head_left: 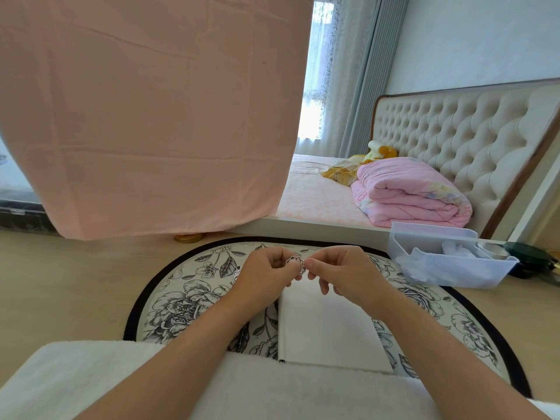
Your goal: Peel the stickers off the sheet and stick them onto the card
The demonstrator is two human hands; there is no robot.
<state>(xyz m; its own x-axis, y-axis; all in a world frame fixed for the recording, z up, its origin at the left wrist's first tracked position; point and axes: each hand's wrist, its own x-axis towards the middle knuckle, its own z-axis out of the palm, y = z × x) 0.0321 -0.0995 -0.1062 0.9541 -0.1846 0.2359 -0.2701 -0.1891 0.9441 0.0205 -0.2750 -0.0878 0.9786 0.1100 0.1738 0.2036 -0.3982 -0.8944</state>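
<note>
Left hand (268,275) and right hand (341,272) both pinch one small sticker (295,262) above the far end of the card (327,331). The card looks bare, so peeling seems underway and all the sticking remains.

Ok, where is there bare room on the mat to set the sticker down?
The white card is bare across its near half. The mat is mostly free between the left hand and its black rim, and right of the right hand. It is crowded by the plastic bin and where both hands pinch the sticker.
</note>
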